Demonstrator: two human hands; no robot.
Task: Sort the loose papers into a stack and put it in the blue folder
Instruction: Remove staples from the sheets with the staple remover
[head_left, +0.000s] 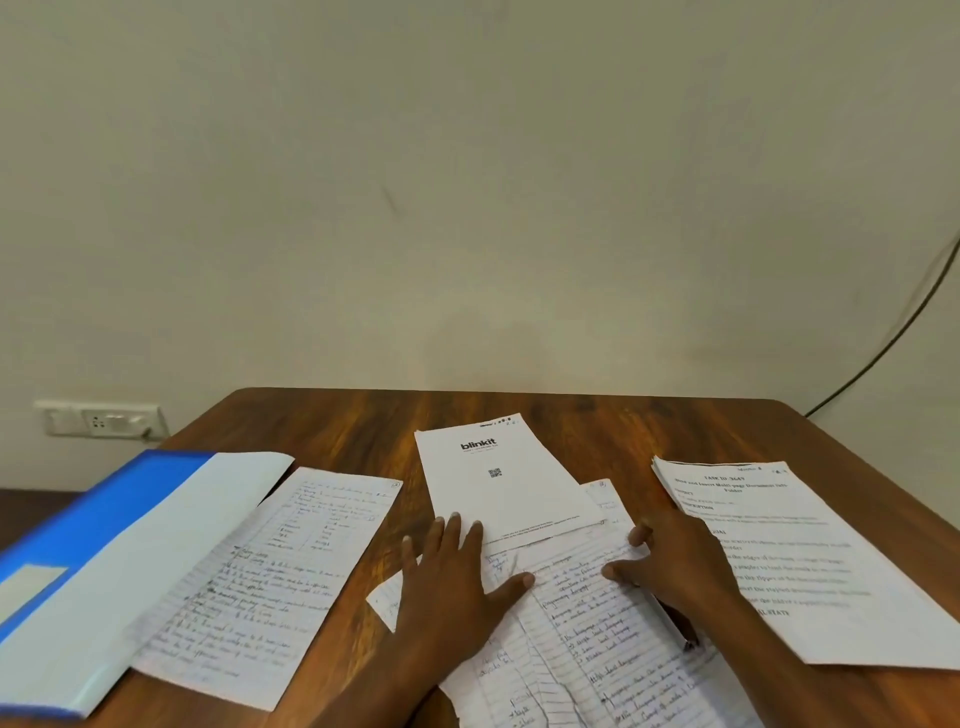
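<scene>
Both hands flat on loose papers, table centre.
L hand (457, 577) & R hand (670, 564) open, palms pressing handwritten sheets (582, 623); blue folder (104, 561) lying open at left edge; printed stack (810, 561) at right edge.

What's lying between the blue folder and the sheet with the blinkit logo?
A handwritten lined sheet, its left edge tucked under the blue folder; bare table then separates it from the blinkit sheet, per the head view.

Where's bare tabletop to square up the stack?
Widest free patch: the far strip of table between the wall edge and the blinkit sheet. A narrow gap runs between that sheet and the handwritten page by the blue folder. Crowded: the middle, under the left hand and right hand, and the printed stack.
</scene>
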